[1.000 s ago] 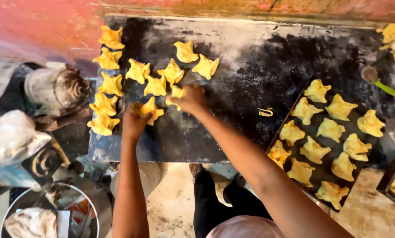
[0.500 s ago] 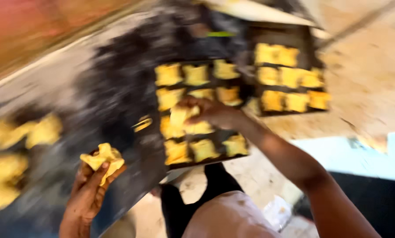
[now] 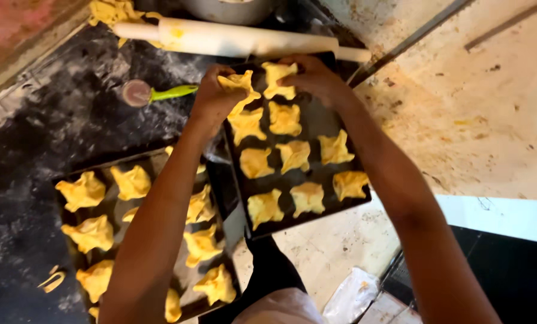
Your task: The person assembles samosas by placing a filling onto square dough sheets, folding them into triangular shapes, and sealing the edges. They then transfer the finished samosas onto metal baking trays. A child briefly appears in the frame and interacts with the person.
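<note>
Now, against the earlier frames:
Change of view: half a second ago the scene was blurred and the trays lay farther off; both hands are now seen sharply over the far end of the right tray (image 3: 316,123).
Left hand (image 3: 211,99): earlier held low near the body with a pastry; it has been brought up to the tray's far left corner, its grip pinched on a folded yellow pastry (image 3: 239,84).
Right hand (image 3: 313,78): earlier over the tray's middle; it has been moved to the far edge, its grip closed on a second pastry (image 3: 278,79).
Held pastries: both are kept at the far row of the right tray, just beside each other.
Right tray: dark, filled with rows of yellow pastries.
Left tray (image 3: 160,157): dark, set on the floured black surface (image 3: 46,138), partly hidden by the left forearm.
Rolling pin (image 3: 232,41): pale, laid just beyond the right tray.
Cutter (image 3: 151,93): small wheel with green handle, on the surface left of the hands.
Packages: a crumpled clear plastic bag (image 3: 352,294) is seen on the floor by the body; no label can be made out.
</note>
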